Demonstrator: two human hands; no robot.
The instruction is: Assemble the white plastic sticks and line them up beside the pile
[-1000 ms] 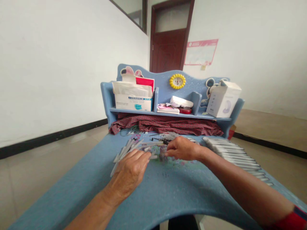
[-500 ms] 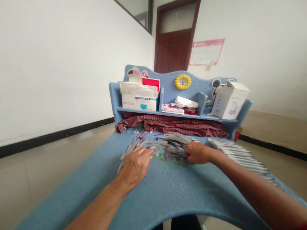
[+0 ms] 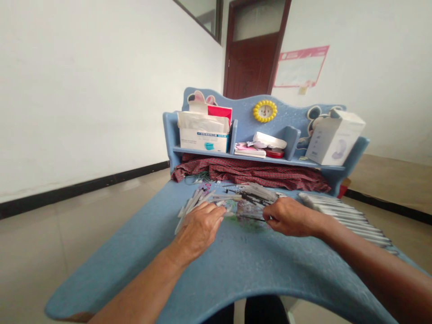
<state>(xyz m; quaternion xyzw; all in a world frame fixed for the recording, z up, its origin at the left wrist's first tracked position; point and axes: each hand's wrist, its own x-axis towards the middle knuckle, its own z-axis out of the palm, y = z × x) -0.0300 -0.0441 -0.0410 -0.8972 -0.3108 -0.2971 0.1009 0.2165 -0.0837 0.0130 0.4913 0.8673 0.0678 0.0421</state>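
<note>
My left hand [image 3: 203, 225] is closed at the middle of the table, fingertips pinched on what looks like a pale pen barrel [image 3: 230, 214]; most of it is hidden. Beside and beyond that hand lies a loose pile of translucent pen barrels [image 3: 191, 204]. My right hand [image 3: 286, 217] is closed too, and a thin dark pen refill [image 3: 252, 218] sticks out leftward from its fingers. Just beyond it is a heap of black and pale pen parts [image 3: 253, 194]. To the right of my right forearm, pens [image 3: 347, 219] lie side by side in a row.
The blue table [image 3: 216, 270] has a curved front edge. At its back, a checked cloth [image 3: 249, 173] lies under a shelf holding a mask box [image 3: 203, 138], a stack of papers [image 3: 249, 150], a red tin [image 3: 275, 154] and a white box [image 3: 335, 139].
The whole view has shifted slightly, so table and shelf sit further right. Both hands keep nearly the same places over the pen parts, and the right hand's dark refill shows more clearly.
</note>
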